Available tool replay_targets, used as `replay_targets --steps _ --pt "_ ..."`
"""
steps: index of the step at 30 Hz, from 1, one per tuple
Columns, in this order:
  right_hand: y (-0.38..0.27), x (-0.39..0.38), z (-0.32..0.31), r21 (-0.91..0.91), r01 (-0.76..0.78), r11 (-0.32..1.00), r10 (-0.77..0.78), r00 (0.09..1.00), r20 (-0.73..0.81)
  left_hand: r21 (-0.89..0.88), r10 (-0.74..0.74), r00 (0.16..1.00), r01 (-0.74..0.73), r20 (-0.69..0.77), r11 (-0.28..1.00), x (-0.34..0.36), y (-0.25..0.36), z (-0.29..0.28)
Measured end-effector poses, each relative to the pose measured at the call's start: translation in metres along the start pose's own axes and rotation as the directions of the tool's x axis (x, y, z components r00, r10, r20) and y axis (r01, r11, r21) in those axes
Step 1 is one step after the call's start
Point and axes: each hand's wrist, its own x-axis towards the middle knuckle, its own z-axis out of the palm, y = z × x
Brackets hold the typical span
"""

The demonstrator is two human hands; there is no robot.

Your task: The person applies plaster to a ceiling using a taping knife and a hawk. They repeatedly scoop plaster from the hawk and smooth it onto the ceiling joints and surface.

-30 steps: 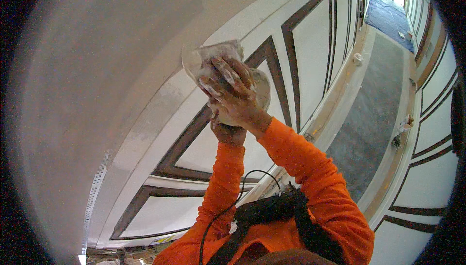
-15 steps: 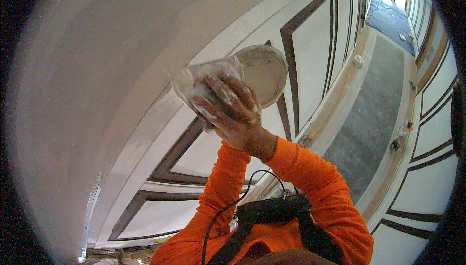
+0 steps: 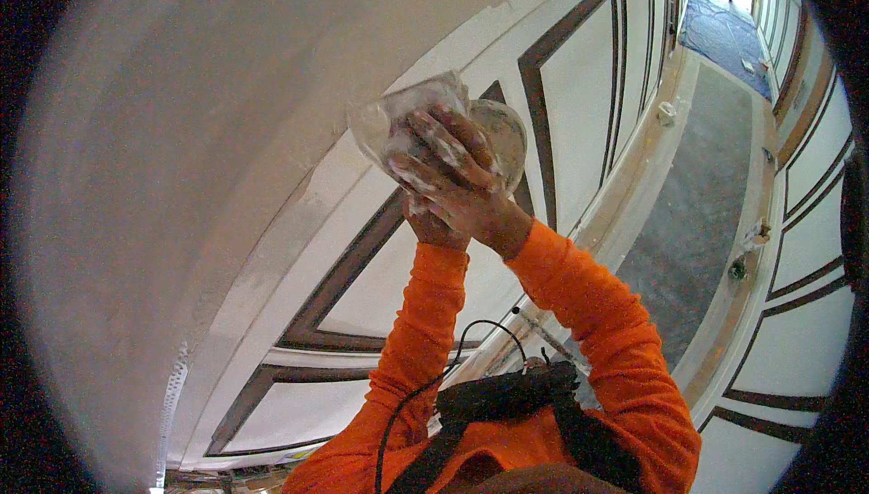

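From here I see the right hand curled over a dusty sheet near the wall, cannot tell what the half-hidden left hand grips, and guess the sheet is light, bendy and slippery, best held by its middle.

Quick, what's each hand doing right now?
Right hand: fingers closed over a pale, smeared piece.
Left hand: mostly hidden behind the right hand; its grip cannot be told.

Matt, mottled disc (sleeves: soft cloth)
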Motion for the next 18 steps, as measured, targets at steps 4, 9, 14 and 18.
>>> replay_targets --steps 4,9,14,18 --pt "0.033 0.028 -0.028 0.481 -0.134 0.866 0.319 0.890 -0.326 0.032 -0.015 1.000 0.016 -0.024 0.999 0.001 -0.004 -0.001" --pt "0.090 0.067 -0.038 0.845 -0.048 0.533 0.556 0.773 -0.306 0.041 -0.003 0.999 0.005 -0.038 0.999 0.025 -0.015 -0.008" --pt "0.028 0.010 0.007 0.955 -0.040 0.295 0.751 0.628 -0.206 0.551 0.204 0.977 -0.202 0.058 0.810 0.063 -0.022 -0.015" --pt "0.012 0.006 0.004 0.591 -0.288 0.754 0.623 0.597 -0.504 0.455 0.182 0.983 -0.178 0.036 0.873 0.058 -0.018 -0.009"
